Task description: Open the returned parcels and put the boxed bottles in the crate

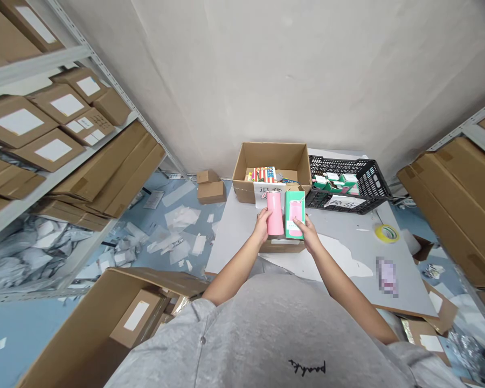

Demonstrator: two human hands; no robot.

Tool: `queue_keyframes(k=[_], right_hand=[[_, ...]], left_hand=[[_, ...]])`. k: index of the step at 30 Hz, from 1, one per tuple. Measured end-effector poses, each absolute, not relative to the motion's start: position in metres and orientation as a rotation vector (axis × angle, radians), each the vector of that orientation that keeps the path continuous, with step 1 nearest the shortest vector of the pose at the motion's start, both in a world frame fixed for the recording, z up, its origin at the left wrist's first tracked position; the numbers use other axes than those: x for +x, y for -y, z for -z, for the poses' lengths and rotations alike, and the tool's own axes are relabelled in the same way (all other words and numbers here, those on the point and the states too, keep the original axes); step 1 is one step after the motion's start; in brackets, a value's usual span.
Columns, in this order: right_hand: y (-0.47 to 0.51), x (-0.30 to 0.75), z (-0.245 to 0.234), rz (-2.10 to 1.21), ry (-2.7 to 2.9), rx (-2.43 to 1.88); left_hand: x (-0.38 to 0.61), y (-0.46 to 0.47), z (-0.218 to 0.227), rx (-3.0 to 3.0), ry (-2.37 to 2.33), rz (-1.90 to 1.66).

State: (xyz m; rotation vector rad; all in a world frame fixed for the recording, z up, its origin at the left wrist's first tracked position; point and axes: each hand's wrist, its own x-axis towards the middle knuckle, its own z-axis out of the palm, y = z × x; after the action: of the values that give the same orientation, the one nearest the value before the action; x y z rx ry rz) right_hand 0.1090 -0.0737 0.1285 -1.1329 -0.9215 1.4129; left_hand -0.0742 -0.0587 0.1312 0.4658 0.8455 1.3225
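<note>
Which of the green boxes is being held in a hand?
The green box in the right hand, above the table; the other green boxes lie inside the black crate.

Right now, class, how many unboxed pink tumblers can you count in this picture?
1: the pink tumbler, held in the left hand, beside the green box in the right hand. The box only pictures one; others may be hidden from view.

Hands: 2, left hand + right hand
Pink tumbler: 1, in left hand
Green box: 1, in right hand
Open carton: 1, just beyond hands
Black crate: 1, beyond hands, to the right
Yellow tape roll: 1, right of hands
Small stacked cartons: 2, beyond hands, to the left
</note>
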Motion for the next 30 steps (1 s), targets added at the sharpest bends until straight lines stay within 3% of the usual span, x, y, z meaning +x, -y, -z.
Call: queue_keyframes(k=[30], right_hand=[[0.0738, 0.1088, -0.1233, -1.471, 0.948, -1.152]], left_hand=[[-0.0782, 0.0572, -0.1308, 0.483, -0.930, -1.354]])
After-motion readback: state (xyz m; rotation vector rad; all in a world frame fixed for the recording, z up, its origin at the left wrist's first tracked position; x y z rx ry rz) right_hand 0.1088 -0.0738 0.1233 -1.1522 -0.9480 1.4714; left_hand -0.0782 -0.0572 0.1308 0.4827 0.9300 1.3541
